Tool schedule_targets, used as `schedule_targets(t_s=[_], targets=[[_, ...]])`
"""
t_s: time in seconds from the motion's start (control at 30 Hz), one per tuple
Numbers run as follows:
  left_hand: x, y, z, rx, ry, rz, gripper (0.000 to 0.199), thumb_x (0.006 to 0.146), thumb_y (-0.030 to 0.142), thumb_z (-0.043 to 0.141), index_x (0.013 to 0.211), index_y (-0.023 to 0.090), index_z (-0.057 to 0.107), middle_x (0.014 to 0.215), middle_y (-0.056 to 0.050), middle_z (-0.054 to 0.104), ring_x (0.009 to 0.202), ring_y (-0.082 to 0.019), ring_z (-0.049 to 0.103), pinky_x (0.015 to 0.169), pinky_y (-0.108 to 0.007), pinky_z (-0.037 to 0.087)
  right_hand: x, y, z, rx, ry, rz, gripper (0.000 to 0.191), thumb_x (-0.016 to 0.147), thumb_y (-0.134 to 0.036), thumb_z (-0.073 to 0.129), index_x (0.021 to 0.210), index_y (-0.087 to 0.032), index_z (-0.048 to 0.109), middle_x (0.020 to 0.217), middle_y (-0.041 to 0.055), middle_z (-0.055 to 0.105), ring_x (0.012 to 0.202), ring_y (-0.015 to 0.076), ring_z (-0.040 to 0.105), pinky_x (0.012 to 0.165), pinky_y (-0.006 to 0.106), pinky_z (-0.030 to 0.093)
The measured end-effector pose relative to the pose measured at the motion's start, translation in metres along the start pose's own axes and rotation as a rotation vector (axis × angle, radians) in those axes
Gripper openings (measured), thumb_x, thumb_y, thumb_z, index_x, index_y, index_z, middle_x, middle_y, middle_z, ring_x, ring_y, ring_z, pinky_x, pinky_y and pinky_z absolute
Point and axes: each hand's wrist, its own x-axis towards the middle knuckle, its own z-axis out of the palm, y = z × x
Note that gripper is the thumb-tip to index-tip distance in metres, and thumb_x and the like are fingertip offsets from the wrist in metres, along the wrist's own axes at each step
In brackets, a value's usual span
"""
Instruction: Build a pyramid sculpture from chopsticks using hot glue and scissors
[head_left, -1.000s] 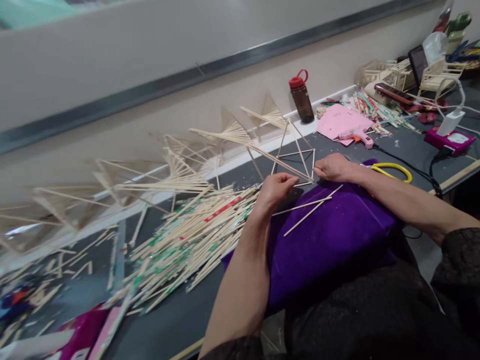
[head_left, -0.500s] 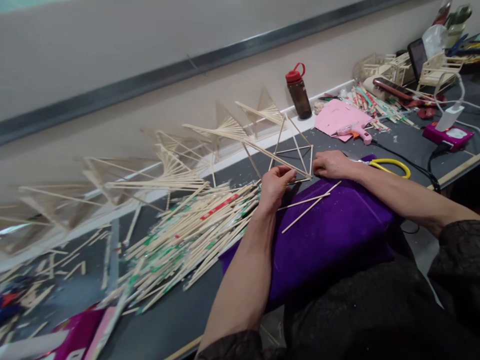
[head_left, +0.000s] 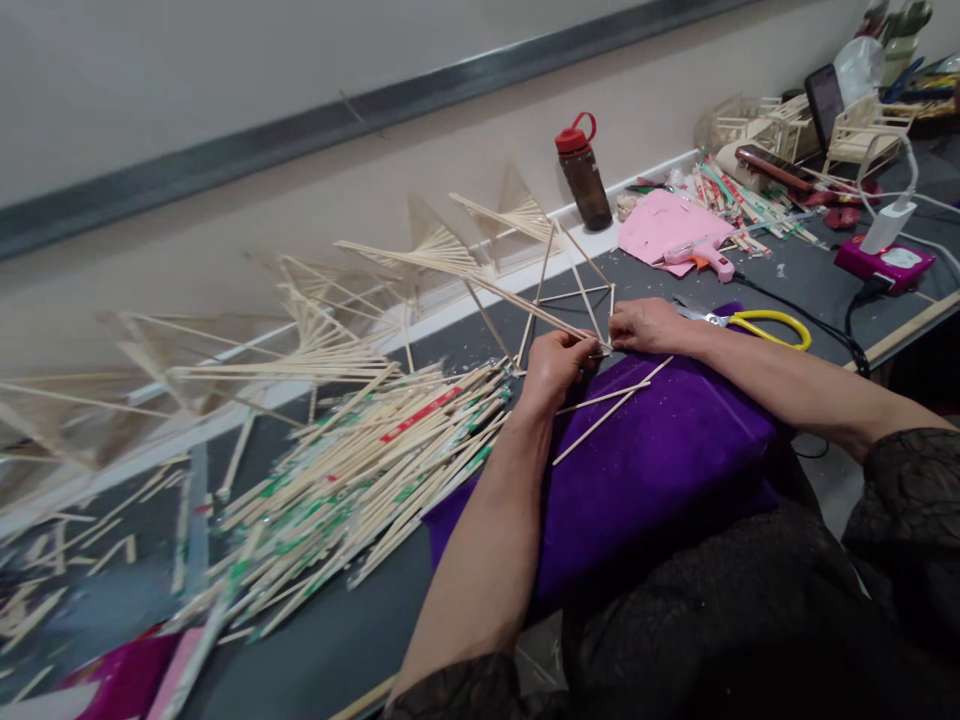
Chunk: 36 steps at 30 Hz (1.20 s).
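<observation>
A frame of thin wooden sticks (head_left: 576,293) stands on the dark table, with a long row of fanned sticks (head_left: 484,283) running leftward from it. My left hand (head_left: 553,372) is closed in a pinch at the frame's near lower corner, on the end of a stick. Close beside it, my right hand (head_left: 649,326) has its fingers curled round the same corner; the fingertips are partly hidden. Two loose sticks (head_left: 609,410) lie crossed on the purple cloth (head_left: 652,460) beneath my forearms.
Wrapped chopsticks (head_left: 375,460) are heaped at left. Yellow-handled scissors (head_left: 772,325) lie beside my right wrist. Behind are a pink glue gun (head_left: 709,257) on pink paper (head_left: 660,222) and a red-capped bottle (head_left: 585,185). A purple power socket (head_left: 885,262) sits at right, its cord trailing.
My left hand has moved slightly rightward along the frame, closer to my right hand at the corner. The whole view has shifted a little.
</observation>
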Motion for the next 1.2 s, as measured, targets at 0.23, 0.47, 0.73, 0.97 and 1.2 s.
schedule_targets(t_s=[0.23,0.47,0.73,0.97,1.2], targets=[[0.0016,-0.0016,0.0001,-0.038,-0.031,-0.014,0.020,0.059,0.023,0.073,0.075,0.013,0.067,0.060,-0.002,0.065,0.049,-0.011,0.057,0.039,-0.019,0.031,0.0008,0.0007,-0.0015,0.028,-0.015,-0.007,0.022,0.091,-0.029,0.056,0.103,-0.021,0.073,0.112,0.0045,0.069,0.095,0.0167,0.061,0.066,0.025,0.031],[0.0031,-0.0024,-0.0002,-0.084,-0.055,-0.033,0.023,0.058,0.022,0.075,0.077,0.012,0.066,0.060,-0.001,0.065,0.050,-0.011,0.059,0.039,-0.018,0.033,0.0014,0.0006,-0.0030,0.016,-0.024,-0.012,0.022,0.090,-0.029,0.058,0.103,-0.022,0.074,0.110,0.0041,0.070,0.095,0.0180,0.062,0.063,0.026,0.030],[0.0049,-0.0037,-0.0021,-0.070,-0.072,-0.041,0.025,0.056,0.021,0.078,0.078,0.012,0.068,0.065,-0.003,0.068,0.050,-0.011,0.060,0.040,-0.019,0.033,0.0027,0.0007,-0.0003,-0.012,-0.012,-0.023,0.021,0.090,-0.027,0.057,0.101,-0.023,0.074,0.109,0.0037,0.070,0.093,0.0170,0.062,0.061,0.027,0.027],[0.0065,-0.0043,-0.0011,-0.046,-0.059,-0.031,0.025,0.054,0.020,0.077,0.077,0.013,0.069,0.063,-0.002,0.067,0.048,-0.011,0.059,0.039,-0.019,0.032,0.0026,-0.0012,-0.0012,-0.030,-0.018,-0.017,0.022,0.092,-0.026,0.055,0.101,-0.022,0.074,0.109,0.0044,0.070,0.093,0.0173,0.062,0.060,0.027,0.027],[0.0063,-0.0048,-0.0008,-0.051,-0.070,-0.015,0.025,0.053,0.021,0.079,0.075,0.013,0.069,0.064,-0.003,0.068,0.048,-0.011,0.059,0.040,-0.019,0.031,0.0018,-0.0037,-0.0028,-0.032,-0.024,-0.014,0.023,0.091,-0.025,0.054,0.102,-0.022,0.074,0.110,0.0054,0.070,0.092,0.0176,0.062,0.059,0.028,0.027]])
